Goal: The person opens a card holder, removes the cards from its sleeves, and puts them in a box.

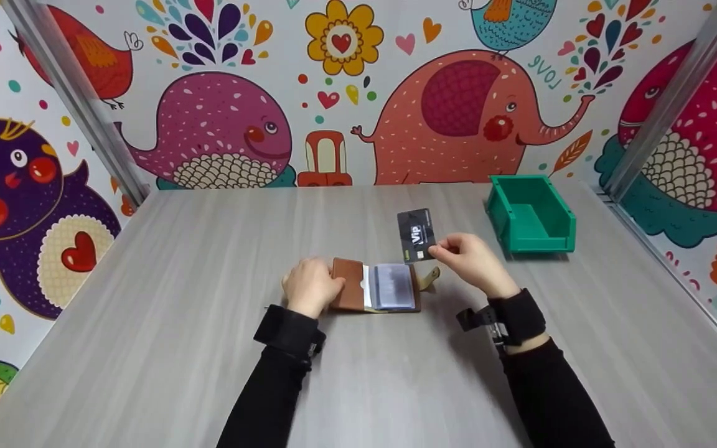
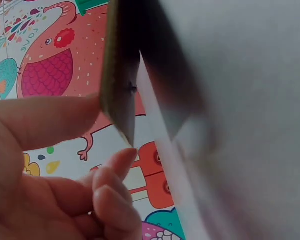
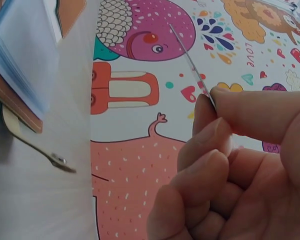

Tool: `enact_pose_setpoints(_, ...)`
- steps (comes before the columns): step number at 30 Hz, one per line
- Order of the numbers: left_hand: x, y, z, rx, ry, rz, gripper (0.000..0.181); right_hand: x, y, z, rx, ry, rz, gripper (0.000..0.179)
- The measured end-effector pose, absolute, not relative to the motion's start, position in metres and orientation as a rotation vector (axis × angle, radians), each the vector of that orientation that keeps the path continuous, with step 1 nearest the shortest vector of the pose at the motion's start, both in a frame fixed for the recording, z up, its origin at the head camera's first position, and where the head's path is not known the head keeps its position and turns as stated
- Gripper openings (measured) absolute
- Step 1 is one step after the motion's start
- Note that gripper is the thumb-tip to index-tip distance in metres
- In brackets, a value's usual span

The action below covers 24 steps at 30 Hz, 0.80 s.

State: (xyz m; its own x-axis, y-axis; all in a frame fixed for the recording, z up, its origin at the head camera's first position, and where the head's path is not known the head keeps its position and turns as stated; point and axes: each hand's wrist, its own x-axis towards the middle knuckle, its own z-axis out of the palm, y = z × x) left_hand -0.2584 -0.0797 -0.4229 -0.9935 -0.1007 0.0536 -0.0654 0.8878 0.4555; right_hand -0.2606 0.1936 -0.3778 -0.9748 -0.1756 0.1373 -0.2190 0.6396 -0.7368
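Note:
A brown card wallet (image 1: pixel 348 292) lies open on the table, its clear plastic card sleeves (image 1: pixel 394 287) facing up. My left hand (image 1: pixel 310 286) holds the wallet's left cover, thumb on one side and fingers on the other; the left wrist view shows the cover edge (image 2: pixel 109 75) against the thumb. Above and behind the wallet's right side, my right hand (image 1: pixel 475 262) pinches a black card marked "Vip" (image 1: pixel 413 235) by its lower right corner. In the right wrist view that card (image 3: pixel 187 55) appears edge-on between thumb and forefinger. The wallet's snap strap (image 1: pixel 431 280) sticks out to the right.
A green plastic bin (image 1: pixel 542 244) stands at the back right of the grey wood-grain table (image 1: pixel 165 348). Behind the table rises a wall (image 1: pixel 333 93) printed with cartoon animals. Metal posts (image 1: pixel 78 93) mark the back corners.

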Motion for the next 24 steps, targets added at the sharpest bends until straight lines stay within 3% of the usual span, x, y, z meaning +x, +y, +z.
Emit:
enact_pose_setpoints(9, -0.259, -0.083, -0.425, 0.097, -3.039, -0.724, 0.044, -0.264, 0.209, -0.377, 0.260, -2.812, 1.275, 0.024)
enact_pose_setpoints(24, -0.259, -0.083, -0.425, 0.120, -3.109, -0.707, 0.029, -0.269, 0.249, -0.380, 0.123, -2.847, 1.262, 0.030)
